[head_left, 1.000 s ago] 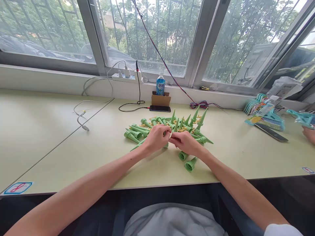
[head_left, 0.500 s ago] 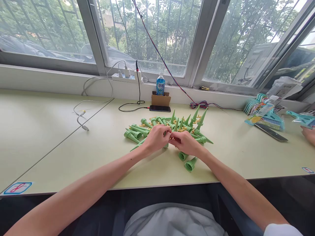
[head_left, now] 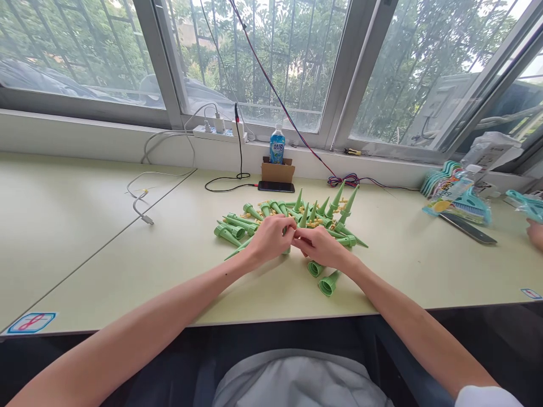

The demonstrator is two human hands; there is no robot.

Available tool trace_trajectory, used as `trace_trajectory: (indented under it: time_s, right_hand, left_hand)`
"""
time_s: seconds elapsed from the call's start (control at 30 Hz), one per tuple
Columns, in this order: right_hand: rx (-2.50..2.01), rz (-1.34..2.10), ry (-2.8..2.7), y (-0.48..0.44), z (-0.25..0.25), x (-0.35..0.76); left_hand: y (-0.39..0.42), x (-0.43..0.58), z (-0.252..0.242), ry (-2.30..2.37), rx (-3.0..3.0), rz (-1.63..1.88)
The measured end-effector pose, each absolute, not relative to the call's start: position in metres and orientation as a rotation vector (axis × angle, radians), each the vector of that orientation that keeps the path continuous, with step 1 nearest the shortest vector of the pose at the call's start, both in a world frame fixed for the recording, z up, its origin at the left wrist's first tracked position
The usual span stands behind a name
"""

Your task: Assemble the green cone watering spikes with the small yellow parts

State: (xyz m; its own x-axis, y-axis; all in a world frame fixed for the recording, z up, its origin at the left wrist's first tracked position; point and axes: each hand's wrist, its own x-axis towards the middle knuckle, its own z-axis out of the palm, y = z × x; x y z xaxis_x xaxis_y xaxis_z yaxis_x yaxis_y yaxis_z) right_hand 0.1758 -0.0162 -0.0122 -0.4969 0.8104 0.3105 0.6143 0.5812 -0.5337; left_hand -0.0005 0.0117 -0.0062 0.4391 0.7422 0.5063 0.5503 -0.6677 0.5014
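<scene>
My left hand point(head_left: 274, 234) is closed round a green plastic watering spike, mostly covered by the fingers; its lower end point(head_left: 287, 250) shows beneath them. My right hand point(head_left: 318, 244) is pinched against the left fingertips. What lies between its fingers is too small and covered to make out. Around and behind both hands spreads a pile of green watering spikes point(head_left: 237, 232), some lying, some point up, with small yellow pieces point(head_left: 314, 224) among them. Two spikes, one with its threaded open end point(head_left: 326, 286) facing me, lie just below my right hand.
A blue bottle point(head_left: 277, 146) stands in a cardboard box point(head_left: 278, 173) behind a phone point(head_left: 275, 187). Cables point(head_left: 145, 219) lie at left. Packaged brushes point(head_left: 469, 203) and a dark flat object point(head_left: 466, 228) are at right, near another person's hand point(head_left: 535, 233).
My hands have barely moved, with the fingertips still together; the right fingers have shifted slightly. At the far right, the other person's hand and the packaged blue item have moved a little rightward.
</scene>
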Motion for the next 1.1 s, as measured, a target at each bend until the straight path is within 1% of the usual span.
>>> trace_trajectory:
  time_s: [0.37, 0.67, 0.9, 1.1]
  right_hand:
    - [-1.077, 0.487, -2.260, -0.0180, -0.0095, 0.1733]
    - [-1.143, 0.550, -2.213, -0.0179, -0.0084, 0.1737]
    - [-1.080, 0.467, -2.150, -0.0151, -0.0115, 0.1743]
    - [-1.119, 0.465, -2.164, -0.0130, -0.0119, 0.1749]
  left_hand:
    - [0.0122, -0.0013, -0.0070, 1.083, 2.426, 1.067]
    - [0.0128, -0.0008, -0.0045, 1.115, 2.401, 1.163]
    - [0.0158, -0.0021, -0.0042, 1.155, 2.382, 1.247]
    - [0.0159, -0.0024, -0.0060, 1.142, 2.402, 1.240]
